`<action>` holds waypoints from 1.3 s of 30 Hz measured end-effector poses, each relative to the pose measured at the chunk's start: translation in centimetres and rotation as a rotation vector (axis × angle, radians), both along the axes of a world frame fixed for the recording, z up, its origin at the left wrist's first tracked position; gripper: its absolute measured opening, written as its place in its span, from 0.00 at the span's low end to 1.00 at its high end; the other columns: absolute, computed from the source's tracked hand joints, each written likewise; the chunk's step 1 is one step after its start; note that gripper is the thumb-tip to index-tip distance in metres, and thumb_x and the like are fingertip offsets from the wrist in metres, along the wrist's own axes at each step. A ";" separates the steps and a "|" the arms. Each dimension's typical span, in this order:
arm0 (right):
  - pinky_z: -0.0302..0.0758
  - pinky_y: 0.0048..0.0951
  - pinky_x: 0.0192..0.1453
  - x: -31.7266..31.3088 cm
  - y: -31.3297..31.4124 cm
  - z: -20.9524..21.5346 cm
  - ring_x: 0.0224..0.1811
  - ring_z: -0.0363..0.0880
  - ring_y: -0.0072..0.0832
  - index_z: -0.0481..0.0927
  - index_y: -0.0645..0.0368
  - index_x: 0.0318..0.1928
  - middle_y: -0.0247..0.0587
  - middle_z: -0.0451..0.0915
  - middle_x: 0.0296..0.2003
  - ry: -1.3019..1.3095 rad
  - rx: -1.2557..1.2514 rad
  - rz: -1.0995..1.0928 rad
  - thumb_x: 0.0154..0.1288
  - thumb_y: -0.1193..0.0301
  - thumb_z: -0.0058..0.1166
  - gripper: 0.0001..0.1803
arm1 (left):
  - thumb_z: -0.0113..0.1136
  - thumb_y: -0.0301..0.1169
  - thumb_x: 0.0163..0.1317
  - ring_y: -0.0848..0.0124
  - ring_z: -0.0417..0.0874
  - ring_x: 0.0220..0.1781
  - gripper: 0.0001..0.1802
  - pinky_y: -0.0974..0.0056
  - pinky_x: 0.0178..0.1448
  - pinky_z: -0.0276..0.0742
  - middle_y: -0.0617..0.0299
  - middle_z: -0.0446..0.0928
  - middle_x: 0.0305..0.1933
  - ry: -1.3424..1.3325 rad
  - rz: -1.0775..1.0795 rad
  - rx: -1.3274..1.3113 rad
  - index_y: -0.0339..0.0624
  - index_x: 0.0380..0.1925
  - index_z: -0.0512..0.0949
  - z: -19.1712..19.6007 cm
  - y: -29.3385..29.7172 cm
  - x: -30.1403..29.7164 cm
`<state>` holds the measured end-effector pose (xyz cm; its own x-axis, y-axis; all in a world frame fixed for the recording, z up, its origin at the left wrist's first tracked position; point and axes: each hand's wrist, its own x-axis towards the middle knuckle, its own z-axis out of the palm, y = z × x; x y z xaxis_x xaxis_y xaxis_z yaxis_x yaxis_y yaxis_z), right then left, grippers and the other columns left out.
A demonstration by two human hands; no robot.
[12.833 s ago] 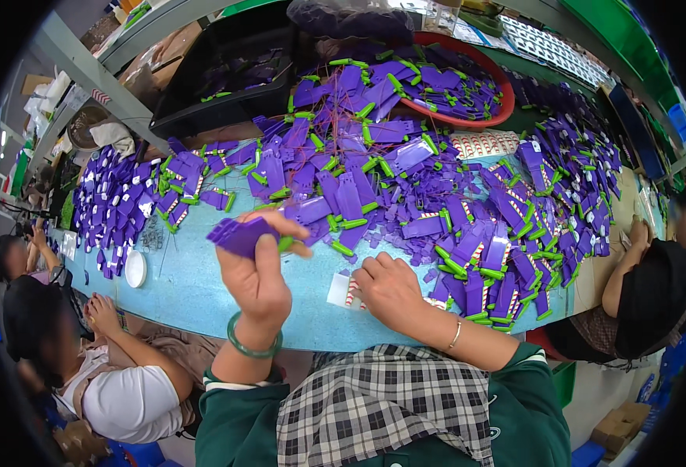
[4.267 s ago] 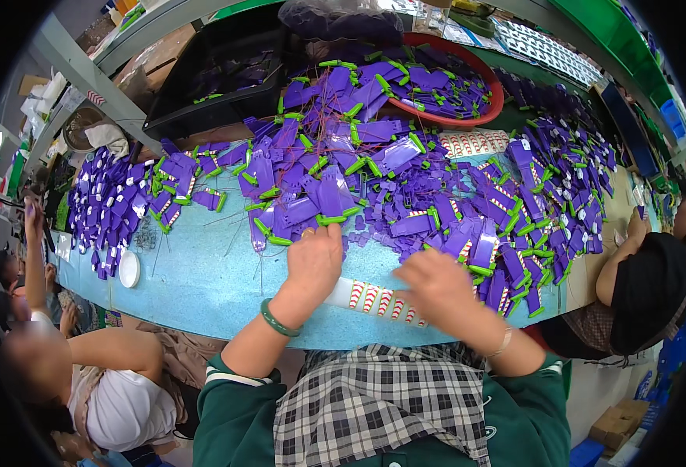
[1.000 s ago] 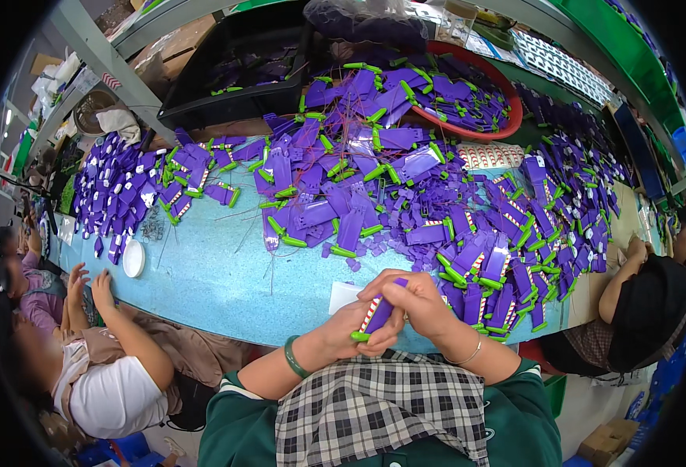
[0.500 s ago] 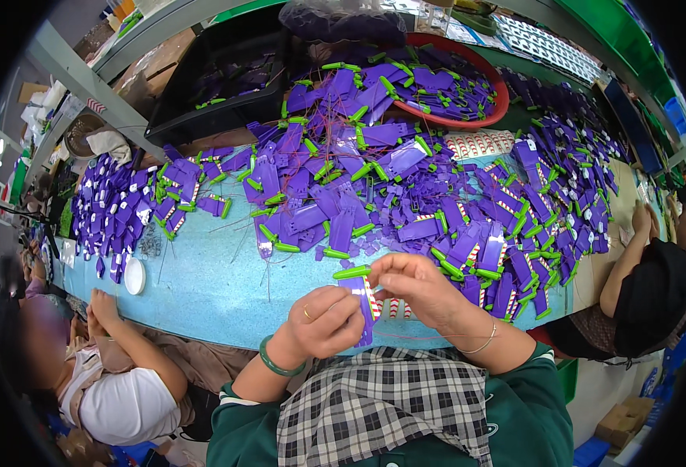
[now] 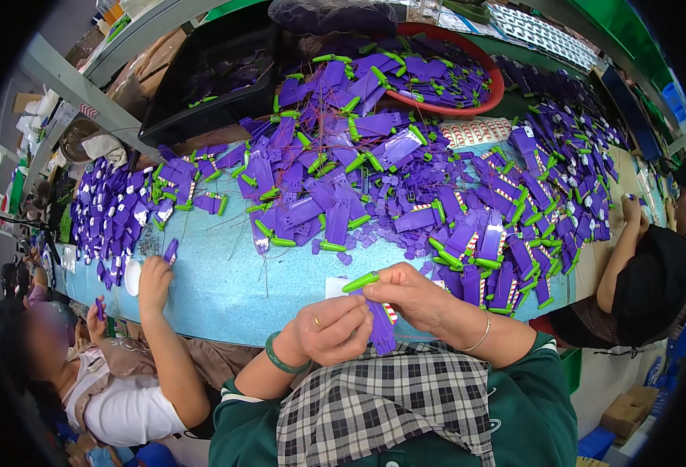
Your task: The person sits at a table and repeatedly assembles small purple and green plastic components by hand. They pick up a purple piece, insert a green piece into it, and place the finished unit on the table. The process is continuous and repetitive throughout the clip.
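In front of my apron I hold a flat purple plastic piece with a bright green bar across its upper end and a red-and-white striped strip along its right edge. My left hand, wearing a green bangle, pinches the piece's left side. My right hand is closed on it from the right, thumb just below the green bar. The fingertips hide part of the piece. Behind my hands a white sheet lies on the blue table, partly covered.
A large heap of purple pieces with green bars spreads across the blue table. Behind it stand a red basin and a black bin. A co-worker's hand is at the left near a white dish; another person works at the right.
My right hand has closed in on the piece, and its green bar now tilts up to the right. The white sheet has come into sight. The left co-worker's arm has reached onto the table.
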<state>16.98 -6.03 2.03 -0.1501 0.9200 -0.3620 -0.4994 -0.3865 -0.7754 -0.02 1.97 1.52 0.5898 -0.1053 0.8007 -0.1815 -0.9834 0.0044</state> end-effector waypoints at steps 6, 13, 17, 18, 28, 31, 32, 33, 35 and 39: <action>0.67 0.22 0.31 1.4 -2.7 0.4 0.24 0.69 0.15 0.79 0.60 0.24 0.29 0.77 0.21 -0.083 0.023 0.229 0.69 0.66 0.52 0.16 | 0.65 0.18 0.43 0.57 0.82 0.41 0.11 0.63 0.36 0.86 0.53 0.75 0.40 0.054 0.009 -0.081 0.36 0.30 0.77 0.6 -0.2 0.1; 0.72 0.31 0.47 2.6 -2.8 1.2 0.36 0.78 0.32 0.78 0.64 0.34 0.41 0.79 0.31 -0.951 0.521 -0.402 0.60 0.75 0.58 0.05 | 0.62 0.16 0.44 0.59 0.82 0.36 0.09 0.62 0.38 0.81 0.55 0.78 0.35 -0.013 0.055 -0.669 0.35 0.28 0.78 -0.5 0.0 2.8; 0.76 0.31 0.44 3.8 -2.4 -2.6 0.40 0.79 0.37 0.75 0.64 0.42 0.45 0.76 0.39 -1.062 0.626 -0.408 0.55 0.80 0.59 0.13 | 0.65 0.18 0.51 0.64 0.79 0.29 0.07 0.64 0.33 0.75 0.56 0.76 0.28 0.272 0.024 -0.926 0.35 0.29 0.77 1.0 1.2 6.3; 0.80 0.30 0.43 4.2 -3.2 -3.7 0.42 0.79 0.31 0.73 0.64 0.45 0.43 0.75 0.42 -0.964 0.327 -0.354 0.60 0.80 0.55 0.12 | 0.64 0.21 0.53 0.66 0.76 0.25 0.05 0.65 0.31 0.72 0.57 0.74 0.25 0.248 0.016 -0.964 0.34 0.27 0.76 1.1 2.1 7.4; 0.83 0.28 0.48 4.0 -3.1 -2.5 0.43 0.76 0.24 0.72 0.72 0.51 0.39 0.69 0.41 -0.522 0.434 -0.485 0.65 0.83 0.46 0.14 | 0.67 0.32 0.52 0.53 0.82 0.36 0.10 0.51 0.38 0.77 0.51 0.80 0.34 0.712 0.773 -0.442 0.38 0.26 0.78 -2.0 10.7 12.9; 0.83 0.24 0.47 4.4 -3.3 -2.1 0.41 0.76 0.22 0.73 0.69 0.55 0.40 0.70 0.42 -0.601 0.458 -0.463 0.64 0.84 0.48 0.18 | 0.66 0.29 0.51 0.55 0.82 0.37 0.07 0.53 0.38 0.77 0.52 0.79 0.34 0.666 0.769 -0.533 0.38 0.25 0.78 -2.4 10.7 12.6; 0.82 0.24 0.46 4.7 -3.2 -1.8 0.41 0.76 0.22 0.73 0.68 0.56 0.39 0.70 0.42 -0.631 0.451 -0.446 0.64 0.84 0.48 0.19 | 0.66 0.27 0.50 0.56 0.81 0.36 0.06 0.54 0.38 0.76 0.53 0.79 0.34 0.637 0.762 -0.577 0.38 0.25 0.78 -2.4 10.7 12.3; 0.82 0.23 0.46 4.9 -3.2 -1.5 0.41 0.76 0.22 0.74 0.67 0.56 0.39 0.70 0.42 -0.661 0.445 -0.428 0.63 0.84 0.49 0.20 | 0.66 0.25 0.50 0.58 0.81 0.36 0.06 0.57 0.38 0.76 0.54 0.78 0.34 0.568 0.701 -0.646 0.38 0.25 0.78 -2.1 10.5 11.8; 0.82 0.21 0.45 5.3 -3.1 -1.2 0.40 0.75 0.21 0.74 0.65 0.58 0.39 0.70 0.42 -0.662 0.433 -0.460 0.62 0.85 0.50 0.22 | 0.65 0.22 0.48 0.62 0.80 0.34 0.05 0.62 0.37 0.76 0.55 0.77 0.34 0.422 0.569 -0.769 0.38 0.24 0.77 -0.4 9.6 10.6; 0.81 0.18 0.44 4.9 -2.5 -1.0 0.38 0.74 0.19 0.75 0.61 0.59 0.38 0.71 0.41 -0.655 0.478 -0.576 0.59 0.86 0.53 0.25 | 0.64 0.15 0.53 0.73 0.81 0.38 0.10 0.70 0.44 0.78 0.59 0.79 0.39 0.130 0.129 -1.527 0.35 0.35 0.76 0.8 6.3 6.9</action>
